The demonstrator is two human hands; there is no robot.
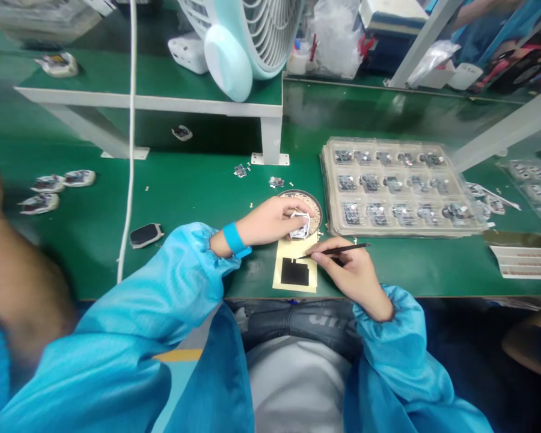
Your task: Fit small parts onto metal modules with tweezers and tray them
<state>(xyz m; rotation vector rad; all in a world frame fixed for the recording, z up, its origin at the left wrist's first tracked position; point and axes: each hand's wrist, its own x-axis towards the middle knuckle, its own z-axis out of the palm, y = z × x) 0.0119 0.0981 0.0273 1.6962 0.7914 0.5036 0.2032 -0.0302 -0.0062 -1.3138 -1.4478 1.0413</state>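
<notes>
At bottom centre, a yellow sheet (pixel 276 278) is lying near the bench's front edge and is carrying a black patch (pixel 295 274); a dragging tool could make the sheet skid or crease. At centre right, the right hand (pixel 352 269) is holding a slim dark tool (pixel 349 248), its fingers closed in a pen-like pinch. The tip is pointing at the patch's upper edge, contact being impossible to tell; too much pressure there could scratch or tear the patch.

At centre, the left hand (pixel 277 220) is gripping a small white-framed part (pixel 299 226), thumb on its face and fingers curled nearly closed around it. The part is sitting over a round dish (pixel 318 207) of small pieces; a loosening thumb could drop it among them, and a knock to the rim could spill them.

Right of centre, a stack of clear trays (pixel 401 231) is standing near the dish; an outward swing of the right hand could jar its contents. Beyond, loose parts (pixel 277 181) are lying on the bench. At upper centre, a fan (pixel 229 66) is standing on a shelf (pixel 162 108); its airflow, if running, could scatter light scraps.
</notes>
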